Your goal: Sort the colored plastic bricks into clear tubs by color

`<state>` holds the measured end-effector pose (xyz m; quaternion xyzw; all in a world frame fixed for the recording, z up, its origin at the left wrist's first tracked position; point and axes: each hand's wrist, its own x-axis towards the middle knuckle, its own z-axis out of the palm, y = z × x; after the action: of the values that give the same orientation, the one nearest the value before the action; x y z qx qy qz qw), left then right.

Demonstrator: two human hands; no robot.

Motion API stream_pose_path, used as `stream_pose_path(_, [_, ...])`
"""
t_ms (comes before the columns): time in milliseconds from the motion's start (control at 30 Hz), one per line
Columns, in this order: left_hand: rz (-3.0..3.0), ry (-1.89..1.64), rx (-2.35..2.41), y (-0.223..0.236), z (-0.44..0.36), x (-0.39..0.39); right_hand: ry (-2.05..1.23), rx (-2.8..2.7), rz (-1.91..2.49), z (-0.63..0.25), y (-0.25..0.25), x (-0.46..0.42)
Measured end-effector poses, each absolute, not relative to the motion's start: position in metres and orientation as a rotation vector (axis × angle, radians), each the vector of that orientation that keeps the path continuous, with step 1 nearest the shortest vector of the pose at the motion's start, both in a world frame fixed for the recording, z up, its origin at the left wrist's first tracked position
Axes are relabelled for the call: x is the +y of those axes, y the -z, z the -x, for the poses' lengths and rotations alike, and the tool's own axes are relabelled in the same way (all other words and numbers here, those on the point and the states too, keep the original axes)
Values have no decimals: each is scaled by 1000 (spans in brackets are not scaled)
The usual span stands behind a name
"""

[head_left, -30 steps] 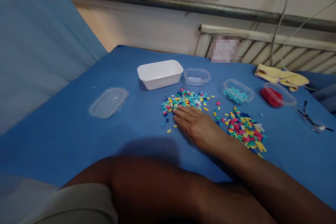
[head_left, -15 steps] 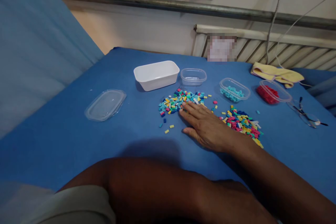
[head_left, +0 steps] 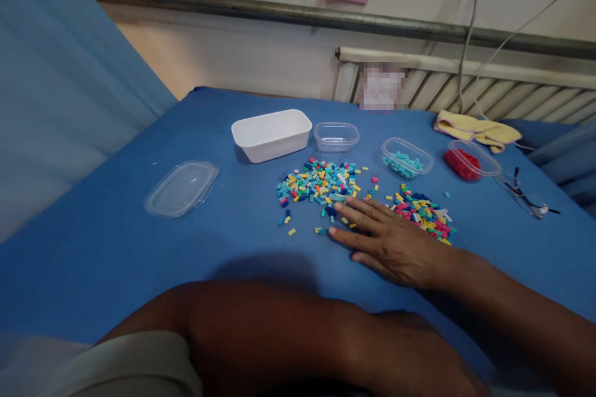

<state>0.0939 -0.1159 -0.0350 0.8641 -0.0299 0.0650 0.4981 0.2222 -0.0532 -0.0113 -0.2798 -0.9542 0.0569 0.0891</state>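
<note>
My right hand (head_left: pixel 391 240) lies palm down with its fingers spread, over a few small plastic building bricks on the blue cloth. Beyond its fingertips is a loose mixed-colour pile of bricks (head_left: pixel 321 181). A second mixed pile (head_left: pixel 423 214) lies just behind the wrist and is partly covered by it. Across the bottom of the view reaches my left forearm; my left hand (head_left: pixel 414 350) is dark, near the right forearm, and its fingers are hidden.
A white tub (head_left: pixel 272 136) and a clear box (head_left: pixel 336 138) stand at the back. Right of them are a box of turquoise bricks (head_left: pixel 404 164) and one of red bricks (head_left: pixel 463 164). A clear lid (head_left: pixel 182 189), glasses (head_left: pixel 526 195) and a yellow cloth (head_left: pixel 477 130) lie around.
My right hand has drawn back toward me and slightly right, away from the left pile. Several bricks now lie spread near its fingertips. The view has shifted slightly.
</note>
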Motion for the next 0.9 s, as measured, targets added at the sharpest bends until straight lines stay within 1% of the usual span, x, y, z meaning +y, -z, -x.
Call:
stream_pose_path(200, [-2001, -42, -364, 25, -106, -99, -67, -2734, 979, -266, 26, -72])
stream_pose_path(367, [-2100, 53, -388, 8, -102, -103, 59, -2665, 1103, -295, 27, -76])
stream_pose_path(467, [-2208, 70, -373, 3, -99, -108, 107, -2618, 1110, -297, 17, -68])
stream_pose_path(633, [-2312, 82, -437, 5, -98, -112, 73, -2539, 1072, -283, -15, -45])
stream_pose_path(800, [-2271, -43, -435, 14, -93, -110, 115, -2174, 1231, -281, -48, -18])
stream_pose_path(900, [-2220, -77, -424, 23, -92, -109, 75, -1979, 1231, -276, -45, -11])
